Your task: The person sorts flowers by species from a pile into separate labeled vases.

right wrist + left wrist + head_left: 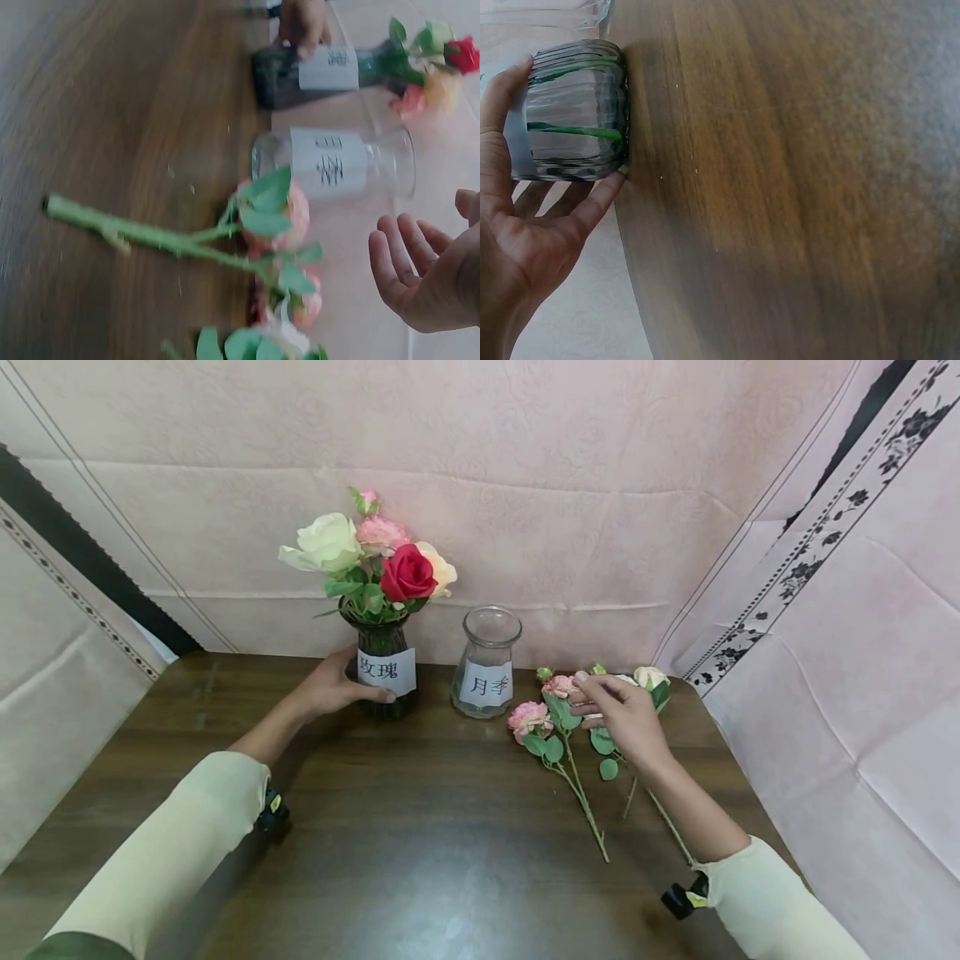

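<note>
Nearest on the brown wooden worktop (420, 827) lies a pink-flowered spray (553, 749) with a long green stem; pinching it low would likely spare the petals. The right hand (626, 714) hovers by the spray, its grip loose, fingers apart and empty. Farther off, the left hand's (337, 685) grip clasps a dark ribbed glass vase (386, 670), best held steady, beside a wide-mouthed clear glass vase (486, 681).

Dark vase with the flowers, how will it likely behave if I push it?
The dark vase could tip easily, since its large blooms spread wide above it. It looks like glass, so it may be slippery and fragile. The left hand gripping it should probably steady it.
</note>
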`<state>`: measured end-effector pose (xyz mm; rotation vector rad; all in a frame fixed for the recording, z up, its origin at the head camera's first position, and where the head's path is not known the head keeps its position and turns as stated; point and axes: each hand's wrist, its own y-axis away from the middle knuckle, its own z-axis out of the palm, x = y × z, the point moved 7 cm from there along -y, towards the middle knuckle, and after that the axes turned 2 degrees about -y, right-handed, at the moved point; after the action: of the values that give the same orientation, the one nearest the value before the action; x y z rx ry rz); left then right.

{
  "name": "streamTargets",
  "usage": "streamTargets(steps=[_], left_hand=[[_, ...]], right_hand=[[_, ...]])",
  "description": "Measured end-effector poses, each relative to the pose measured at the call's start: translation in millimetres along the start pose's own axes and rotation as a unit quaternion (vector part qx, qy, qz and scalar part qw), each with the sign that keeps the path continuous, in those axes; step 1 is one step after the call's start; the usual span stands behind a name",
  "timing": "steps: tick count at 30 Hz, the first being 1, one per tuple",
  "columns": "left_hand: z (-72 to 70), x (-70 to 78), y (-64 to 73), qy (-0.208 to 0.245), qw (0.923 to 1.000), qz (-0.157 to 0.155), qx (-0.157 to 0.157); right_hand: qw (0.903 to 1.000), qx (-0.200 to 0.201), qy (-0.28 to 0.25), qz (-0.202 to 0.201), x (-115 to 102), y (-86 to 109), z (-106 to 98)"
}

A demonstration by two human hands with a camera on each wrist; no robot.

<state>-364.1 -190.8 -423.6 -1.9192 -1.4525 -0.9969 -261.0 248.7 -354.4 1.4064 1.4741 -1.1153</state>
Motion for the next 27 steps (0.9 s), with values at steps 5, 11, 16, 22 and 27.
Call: streamTargets(steps=[5, 11, 16, 22, 27], left_hand=[[1.0, -1.5, -1.2, 0.004, 1.0, 0.002, 0.001], [0.5, -2.7, -1.0, 0.006, 1.0, -0.001, 0.001], [-0.4, -3.8, -0.6, 0.004, 1.0, -0.004, 0.003], [1.3, -4.7, -1.3, 0.004, 1.0, -0.006, -0.001], [1.4, -4.6, -2.1, 0.007, 0.9999, -0.008, -0.002]], right_hand=[[0.9996, -0.006, -0.012, 0.024, 15.6, -0.5, -27.6], [0.998, -0.004, 0.003, 0.063, 42.2, -2.8, -58.5], [0.9955, -0.003, 0.007, 0.094, 69.9, -7.7, -82.9], [0.9918, 0.014, -0.021, 0.125, 96.4, -4.6, -107.2], [0.9906, 0.006, -0.054, 0.126, 105.5, 3.2, -120.1]])
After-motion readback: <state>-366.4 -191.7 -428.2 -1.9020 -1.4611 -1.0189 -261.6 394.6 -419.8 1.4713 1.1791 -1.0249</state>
